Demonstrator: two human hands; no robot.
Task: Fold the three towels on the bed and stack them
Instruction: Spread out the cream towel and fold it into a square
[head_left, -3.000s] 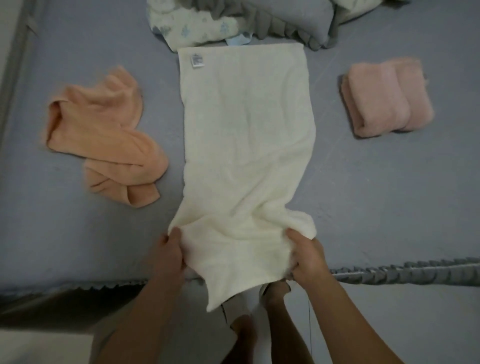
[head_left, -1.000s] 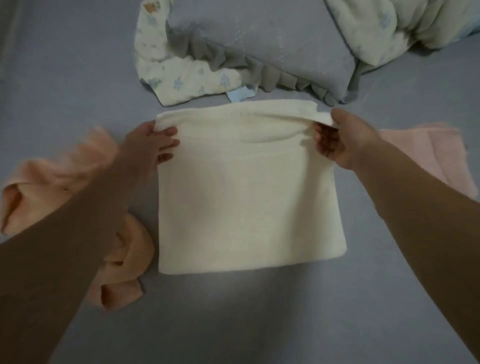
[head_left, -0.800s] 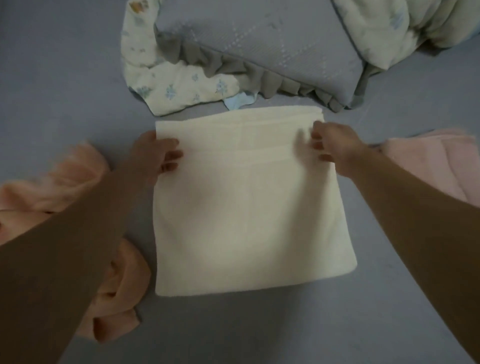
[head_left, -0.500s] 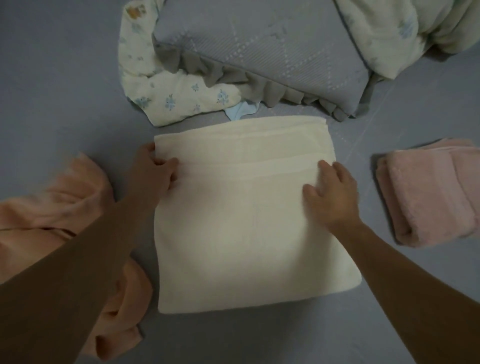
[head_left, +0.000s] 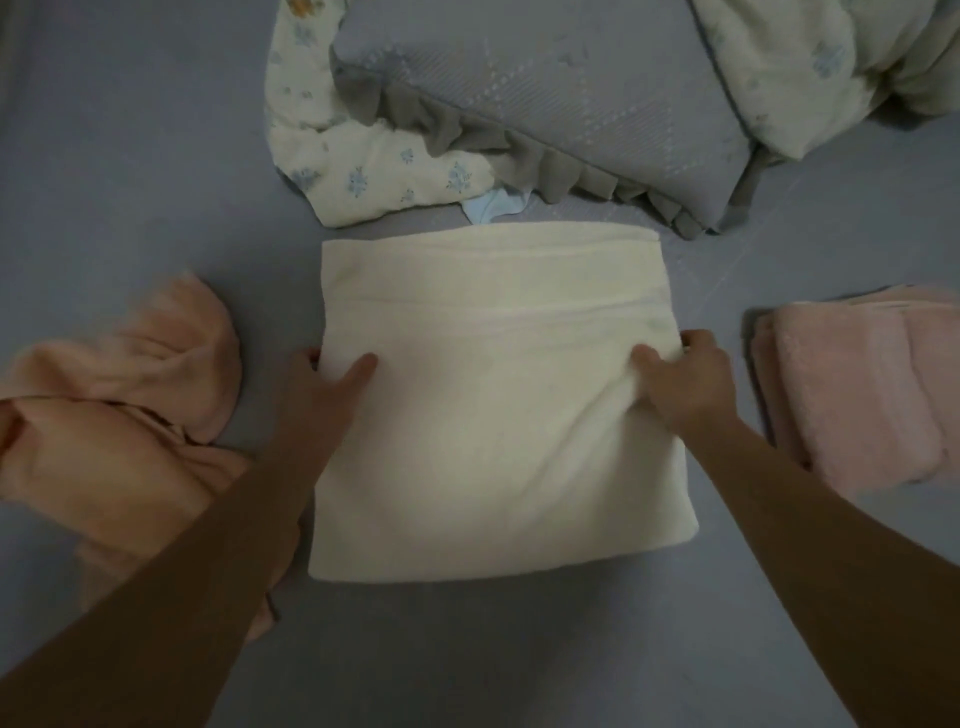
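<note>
Fingers (head_left: 363, 364) on 1 of 3 towels (head_left: 493, 405)

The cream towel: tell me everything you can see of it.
The cream towel looks like soft terry, folded into a rough square lying flat on the grey bed sheet. A woven band runs across near its far edge. The left hand grips its left edge and the right hand grips its right edge.

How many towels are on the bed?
3. The cream towel lies in the middle, gripped by both hands; the orange towel sits crumpled on the left; the pink towel sits folded on the right. None looks hidden.
</note>
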